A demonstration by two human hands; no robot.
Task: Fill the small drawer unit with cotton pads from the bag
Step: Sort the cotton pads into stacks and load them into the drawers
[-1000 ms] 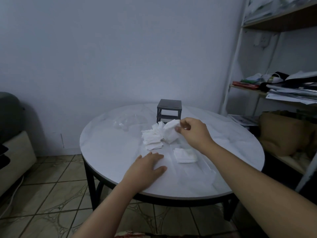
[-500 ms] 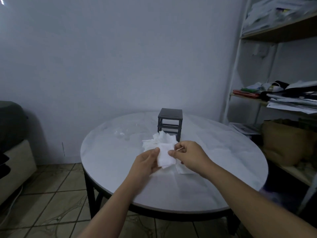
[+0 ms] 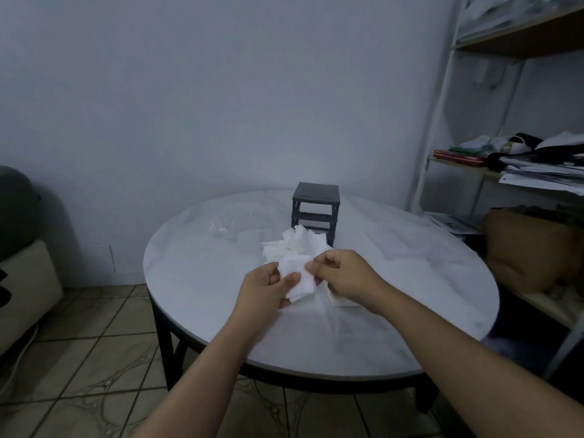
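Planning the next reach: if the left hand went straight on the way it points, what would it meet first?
Probably the loose pile of white cotton pads just beyond the left hand; the small dark drawer unit stands behind it. Depth is unclear.

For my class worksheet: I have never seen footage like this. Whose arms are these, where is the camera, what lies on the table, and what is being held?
There is no machine here. These are a person's two bare arms, filmed by one wide-angle camera worn on the head, looking forward and down. The left hand and right hand both pinch white cotton pads above a round white table. Behind the hands lies a loose pile of pads, then a small dark drawer unit. A crumpled clear bag sits to the unit's left in the picture. Shelves with papers stand at the right.
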